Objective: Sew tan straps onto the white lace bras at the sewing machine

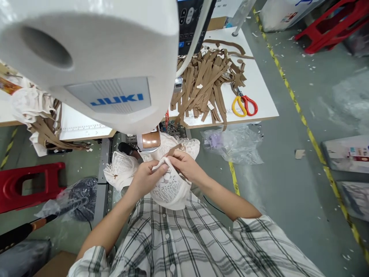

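Note:
A white lace bra hangs in front of my body, below the head of the sewing machine. My left hand pinches the upper edge of one cup between thumb and fingers. Close beside it, my right hand is closed on a brown strap at the same cup's edge. The other cup droops to the left of my left hand. Some of the bra's fabric lies under the machine, where its head hides the needle area.
Many brown straps are heaped on the white table, beside red and yellow scissors. More white bras with brown straps lie at left. A plastic bag hangs under the table edge. A red stool stands at left.

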Motion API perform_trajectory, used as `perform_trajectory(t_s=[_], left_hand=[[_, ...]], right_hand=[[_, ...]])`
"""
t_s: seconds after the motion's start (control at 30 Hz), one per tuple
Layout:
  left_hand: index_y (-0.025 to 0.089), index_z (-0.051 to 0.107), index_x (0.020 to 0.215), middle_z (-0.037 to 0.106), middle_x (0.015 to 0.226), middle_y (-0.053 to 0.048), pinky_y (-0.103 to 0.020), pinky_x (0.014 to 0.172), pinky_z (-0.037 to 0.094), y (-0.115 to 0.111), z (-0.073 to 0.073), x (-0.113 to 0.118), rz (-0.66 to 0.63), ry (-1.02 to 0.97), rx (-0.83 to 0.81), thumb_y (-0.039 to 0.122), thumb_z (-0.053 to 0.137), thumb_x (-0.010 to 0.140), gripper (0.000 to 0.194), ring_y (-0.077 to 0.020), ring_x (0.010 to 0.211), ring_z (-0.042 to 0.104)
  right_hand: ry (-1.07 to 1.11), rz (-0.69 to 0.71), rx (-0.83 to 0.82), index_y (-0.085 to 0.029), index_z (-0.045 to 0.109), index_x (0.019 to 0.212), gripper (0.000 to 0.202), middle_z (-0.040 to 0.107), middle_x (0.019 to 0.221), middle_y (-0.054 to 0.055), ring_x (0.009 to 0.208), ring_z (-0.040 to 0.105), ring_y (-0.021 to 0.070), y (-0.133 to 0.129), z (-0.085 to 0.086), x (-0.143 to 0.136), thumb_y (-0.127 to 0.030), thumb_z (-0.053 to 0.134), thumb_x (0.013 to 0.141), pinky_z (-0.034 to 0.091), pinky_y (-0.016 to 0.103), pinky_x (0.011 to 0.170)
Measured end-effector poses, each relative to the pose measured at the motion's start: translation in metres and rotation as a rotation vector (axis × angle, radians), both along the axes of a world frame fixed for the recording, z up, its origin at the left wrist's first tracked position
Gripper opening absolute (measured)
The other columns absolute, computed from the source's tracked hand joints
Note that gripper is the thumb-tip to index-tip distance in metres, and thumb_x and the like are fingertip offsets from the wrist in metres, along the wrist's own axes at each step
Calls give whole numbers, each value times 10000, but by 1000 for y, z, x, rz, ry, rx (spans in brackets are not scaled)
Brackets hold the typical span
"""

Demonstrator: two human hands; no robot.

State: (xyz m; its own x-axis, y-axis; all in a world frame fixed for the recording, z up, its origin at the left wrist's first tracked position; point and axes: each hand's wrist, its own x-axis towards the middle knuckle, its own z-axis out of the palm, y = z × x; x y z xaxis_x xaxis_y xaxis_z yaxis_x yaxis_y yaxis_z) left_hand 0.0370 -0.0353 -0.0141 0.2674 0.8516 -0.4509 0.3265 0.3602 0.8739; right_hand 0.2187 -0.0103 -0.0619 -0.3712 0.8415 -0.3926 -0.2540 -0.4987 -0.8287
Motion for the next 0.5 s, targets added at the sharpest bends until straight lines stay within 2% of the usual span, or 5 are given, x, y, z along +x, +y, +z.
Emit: perform_trajectory(t_s=[0.17,0.27,0.33,0.4,0.5], left_hand=[[159,602,686,538,642,-5,-220,530,346,-1,2,-4,65,21,83,538,573,892,432,-126,612,461],[157,584,654,461,591,17,-222,519,297,0,5,-6,36,67,155,505,559,909,433,-108,581,393],[156,575,637,439,574,24,-226,517,280,1,7,-6,-14,81,175,484,543,923,436,-102,565,367],[161,554,611,423,560,28,-228,515,275,0,8,-5,-55,81,184,469,532,933,446,-101,555,359],[169,568,628,516,650,2,-228,583,354,-6,6,-1,-37,61,279,435,574,921,396,-129,648,466]], right_hand=[[23,-200,-3,-233,741,793,298,622,706,-34,604,523,79,16,7,26,-497,829,689,470,226,595],[20,111,136,-233,771,802,234,701,1030,27,876,651,148,16,27,29,-456,802,740,538,301,793],[-94,279,304,-251,790,870,184,710,1101,35,1005,655,184,12,41,23,-420,733,825,521,333,890],[-204,292,417,-279,794,922,172,739,1011,21,971,664,178,8,51,14,-400,678,880,515,322,871],[-188,221,411,-289,792,909,159,752,912,9,875,678,165,5,53,2,-396,678,882,526,296,778]])
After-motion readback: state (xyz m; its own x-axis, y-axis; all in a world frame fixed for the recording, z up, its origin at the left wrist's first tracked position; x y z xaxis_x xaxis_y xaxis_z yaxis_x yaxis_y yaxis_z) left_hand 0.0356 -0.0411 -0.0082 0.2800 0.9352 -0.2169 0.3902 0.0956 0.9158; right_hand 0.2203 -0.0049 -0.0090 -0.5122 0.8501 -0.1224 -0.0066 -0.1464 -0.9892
